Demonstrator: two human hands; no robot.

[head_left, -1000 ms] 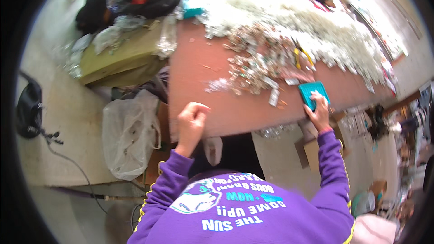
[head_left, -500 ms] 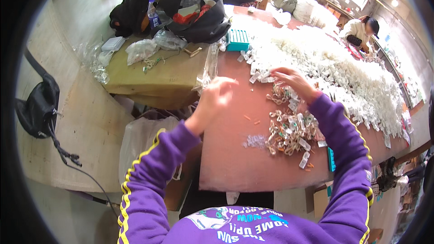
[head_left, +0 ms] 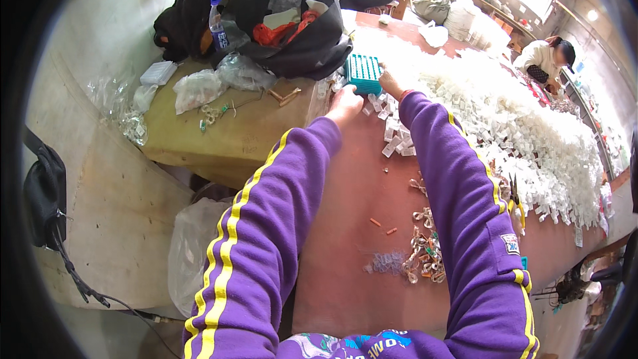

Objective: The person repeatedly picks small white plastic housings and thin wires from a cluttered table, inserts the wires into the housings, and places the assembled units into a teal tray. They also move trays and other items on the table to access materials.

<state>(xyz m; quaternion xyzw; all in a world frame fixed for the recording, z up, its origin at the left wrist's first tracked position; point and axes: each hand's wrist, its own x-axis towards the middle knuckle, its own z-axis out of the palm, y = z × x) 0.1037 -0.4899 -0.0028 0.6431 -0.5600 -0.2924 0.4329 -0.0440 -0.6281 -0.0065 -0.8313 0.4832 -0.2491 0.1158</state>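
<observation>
Both my arms reach out to the far left part of the red-brown table. There my left hand grips the near left corner of a teal slotted tray, its fingers curled against it. At the tray's right side my right hand is closed on its edge. The tray looks thick, perhaps several stacked together; I cannot tell. Small clear plastic pieces lie loose just below my right hand. Nearer to me, a pile of beige looped cords is partly hidden by my right forearm.
A large heap of clear plastic pieces covers the right side. Yellow-handled pliers lie at its near edge. Left of the table are a yellowish covered surface, a black bag and a bottle. A person works at far right.
My hands have moved forward from over the table to the teal tray and closed on it from both sides. The view has shifted a little too.
</observation>
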